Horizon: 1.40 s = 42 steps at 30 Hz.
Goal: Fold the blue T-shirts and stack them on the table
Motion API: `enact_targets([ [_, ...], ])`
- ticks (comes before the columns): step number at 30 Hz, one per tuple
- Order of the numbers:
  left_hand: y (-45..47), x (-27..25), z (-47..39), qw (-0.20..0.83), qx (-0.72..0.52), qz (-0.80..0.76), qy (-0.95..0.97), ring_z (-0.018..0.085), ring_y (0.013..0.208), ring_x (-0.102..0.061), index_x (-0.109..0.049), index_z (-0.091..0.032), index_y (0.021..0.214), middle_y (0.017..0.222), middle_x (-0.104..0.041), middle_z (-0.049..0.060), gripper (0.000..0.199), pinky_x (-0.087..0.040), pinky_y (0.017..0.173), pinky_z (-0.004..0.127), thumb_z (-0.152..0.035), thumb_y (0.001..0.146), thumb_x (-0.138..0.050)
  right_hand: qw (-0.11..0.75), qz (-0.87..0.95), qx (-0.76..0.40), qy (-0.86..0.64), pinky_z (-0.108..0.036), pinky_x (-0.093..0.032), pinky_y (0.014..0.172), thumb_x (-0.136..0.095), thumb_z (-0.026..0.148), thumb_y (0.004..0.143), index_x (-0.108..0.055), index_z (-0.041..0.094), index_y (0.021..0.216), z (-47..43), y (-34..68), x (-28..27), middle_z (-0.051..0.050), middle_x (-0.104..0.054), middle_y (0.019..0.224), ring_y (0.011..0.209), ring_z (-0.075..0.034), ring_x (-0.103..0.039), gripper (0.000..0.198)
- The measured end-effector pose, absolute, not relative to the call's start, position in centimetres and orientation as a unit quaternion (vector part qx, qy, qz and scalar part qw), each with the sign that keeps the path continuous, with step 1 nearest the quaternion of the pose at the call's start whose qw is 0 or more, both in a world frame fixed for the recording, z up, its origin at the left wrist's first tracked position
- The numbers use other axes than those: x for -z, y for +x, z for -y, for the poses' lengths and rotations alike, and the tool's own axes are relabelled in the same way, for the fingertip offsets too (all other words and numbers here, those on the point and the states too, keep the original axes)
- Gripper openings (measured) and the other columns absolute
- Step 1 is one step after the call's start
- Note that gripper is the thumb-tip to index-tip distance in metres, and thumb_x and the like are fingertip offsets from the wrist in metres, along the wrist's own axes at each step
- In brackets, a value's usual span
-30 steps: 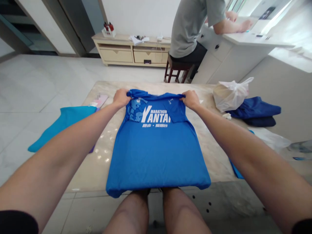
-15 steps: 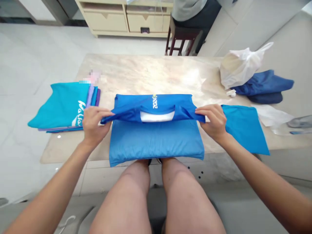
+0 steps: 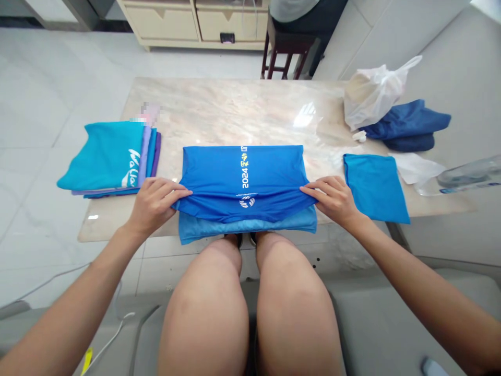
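Observation:
A blue T-shirt with white and yellow print lies folded over in front of me. My left hand pinches its near left corner between thumb and fingers. The near right corner is pinched by my right hand. Between them the upper layer hangs in shallow creases above a lighter blue layer, which shows along the table's near edge. Left of my left hand sits a stack of folded clothes, a teal one with white lettering on top. A folded teal cloth lies just beyond my right hand.
On the marble table, a white plastic bag stands at the back right beside dark blue fabric. A clear plastic bottle lies at the right end. Past the table, a person sits on a dark stool.
Both hands have brought the shirt's raised edge toward me and down, covering most of the lighter layer. More print now shows, and the white patch at the neck opening is out of sight.

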State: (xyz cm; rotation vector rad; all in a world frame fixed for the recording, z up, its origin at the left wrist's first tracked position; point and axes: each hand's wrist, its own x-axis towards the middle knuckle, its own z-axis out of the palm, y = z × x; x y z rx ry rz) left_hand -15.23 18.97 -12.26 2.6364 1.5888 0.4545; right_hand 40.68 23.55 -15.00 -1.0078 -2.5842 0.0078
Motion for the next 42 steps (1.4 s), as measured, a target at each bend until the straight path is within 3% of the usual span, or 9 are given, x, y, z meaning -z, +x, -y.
enact_targets([
  [9,-15.2,13.0,-14.9,-0.012,-0.193,-0.522,0.831,0.030,0.107,-0.078,-0.084,-0.034,0.116,0.113,-0.087,0.003,0.057,-0.055,0.094,0.050,-0.003,0.078,-0.054,0.180,0.908,-0.014,-0.379,-0.052,-0.057,0.099,-0.061,0.018,0.105,-0.075,0.036,0.145,-21.6,41.9,14.8,-0.007,-0.085,0.126,0.112,-0.031,-0.073,0.046],
  [14,-15.6,13.6,-14.8,0.045,-0.156,-0.505,0.848,0.030,0.110,-0.079,-0.085,-0.036,0.116,0.112,-0.087,0.004,0.055,-0.057,0.097,0.050,-0.007,0.081,-0.054,0.127,0.929,-0.050,-0.345,-0.051,-0.058,0.102,-0.064,0.016,0.101,-0.076,0.035,0.145,-21.5,42.2,14.9,-0.007,-0.084,0.132,0.116,-0.031,-0.072,0.049],
  [20,-17.2,12.3,-14.0,0.114,-0.094,-0.503,0.852,0.039,0.125,-0.075,-0.082,-0.040,0.128,0.134,-0.083,0.009,0.036,-0.056,0.107,0.060,-0.044,0.096,-0.066,0.080,0.932,-0.055,-0.348,-0.059,-0.059,0.108,-0.065,0.019,0.100,-0.070,0.028,0.152,-19.9,42.6,13.8,-0.013,-0.074,0.151,0.132,-0.037,-0.070,0.053],
  [22,-16.9,11.1,-14.0,0.132,-0.099,-0.510,0.844,0.040,0.132,-0.072,-0.080,-0.040,0.134,0.139,-0.081,0.011,0.044,-0.055,0.111,0.060,-0.059,0.096,-0.069,0.088,0.927,-0.066,-0.358,-0.060,-0.059,0.109,-0.064,0.018,0.100,-0.066,0.028,0.157,-19.3,42.3,12.8,-0.014,-0.073,0.153,0.134,-0.038,-0.070,0.058],
  [25,-14.6,10.7,-15.0,0.166,-0.119,-0.539,0.817,0.035,0.144,-0.067,-0.074,-0.036,0.148,0.153,-0.074,0.010,0.055,-0.052,0.123,0.055,-0.065,0.106,-0.053,0.111,0.915,-0.088,-0.376,-0.060,-0.057,0.115,-0.058,0.020,0.104,-0.062,0.030,0.162,-19.1,40.5,11.9,-0.012,-0.071,0.157,0.139,-0.037,-0.069,0.059],
  [30,-8.4,14.2,-19.4,0.163,-0.098,-0.635,0.748,0.036,0.172,-0.037,-0.047,-0.015,0.175,0.183,-0.040,0.018,0.075,-0.028,0.140,0.062,-0.057,0.114,-0.030,0.099,0.868,-0.122,-0.471,-0.059,-0.040,0.136,-0.039,0.039,0.117,-0.045,0.022,0.176,-22.0,34.6,14.2,-0.015,-0.046,0.181,0.167,-0.034,-0.045,0.062],
  [33,-6.2,16.3,-21.9,0.128,-0.089,-0.677,0.719,0.038,0.177,-0.019,-0.034,-0.016,0.181,0.189,-0.026,0.017,0.076,-0.012,0.142,0.069,-0.054,0.114,-0.031,0.063,0.835,-0.131,-0.531,-0.063,-0.027,0.142,-0.035,0.048,0.117,-0.029,0.020,0.183,-24.9,31.8,16.8,-0.014,-0.031,0.188,0.176,-0.035,-0.024,0.072],
  [36,-5.7,17.0,-24.3,0.102,-0.096,-0.683,0.717,0.036,0.178,-0.016,-0.029,-0.020,0.183,0.190,-0.024,0.014,0.076,-0.009,0.142,0.069,-0.052,0.115,-0.028,0.053,0.828,-0.108,-0.548,-0.066,-0.018,0.143,-0.033,0.050,0.117,-0.022,0.017,0.184,-27.9,30.8,18.4,-0.015,-0.021,0.190,0.178,-0.036,-0.015,0.076],
  [42,-6.2,17.3,-29.8,0.095,-0.096,-0.684,0.717,0.034,0.178,-0.016,-0.029,-0.016,0.183,0.191,-0.024,0.013,0.078,-0.010,0.143,0.063,-0.053,0.114,-0.024,0.054,0.834,-0.094,-0.541,-0.067,-0.015,0.143,-0.040,0.050,0.115,-0.012,0.020,0.187,-34.0,31.1,19.2,-0.012,-0.018,0.191,0.178,-0.039,-0.016,0.083],
])
